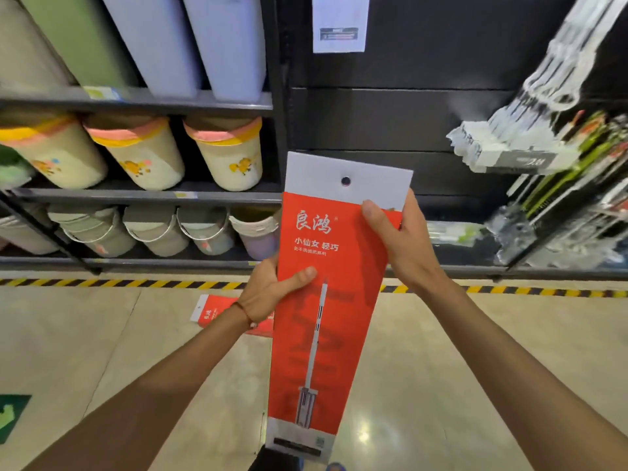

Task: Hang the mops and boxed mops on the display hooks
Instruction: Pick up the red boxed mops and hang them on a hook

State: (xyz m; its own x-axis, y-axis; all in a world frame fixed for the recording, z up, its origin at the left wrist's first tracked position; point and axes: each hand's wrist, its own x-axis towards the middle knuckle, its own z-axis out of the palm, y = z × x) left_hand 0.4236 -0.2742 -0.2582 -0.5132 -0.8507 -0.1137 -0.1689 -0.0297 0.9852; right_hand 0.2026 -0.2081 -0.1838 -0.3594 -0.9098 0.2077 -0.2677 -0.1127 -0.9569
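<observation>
1. The left grip [268, 287], a bare hand, holds the left edge of the tall red-and-grey cardboard boxed mop [326, 334]. Its thumb lies on the printed front and its fingers are tucked behind.
2. The right grip [404, 246] clasps the right edge higher up, with its thumb lying where the red print meets the grey header.
3. The box hangs nearly upright in front of the black slatted back panel [390, 124], low against it, with its foot over the floor. The small round hang hole [345, 181] in the header is clear of both thumbs.
4. The step in hand looks like raising the box to a hook on that panel. I cannot make out a free hook there in this view.
5. To do it well:
   - Keep the header square to the panel.
   - Sight the hook tip through the hole.
   - Keep the right thumb below the hole.
   - Push straight back, without twisting the thin card.
   - Let go only once the header carries the weight.
6. Right of the panel hang white, clear-wrapped packaged mops [530, 130], so the box needs a spot clear of them.
7. Left of the panel stand shelves of cream plastic bins [224, 154].
8. Below and left of the panel, a second red box [210, 311] lies on the floor, probably the next to hang.
</observation>
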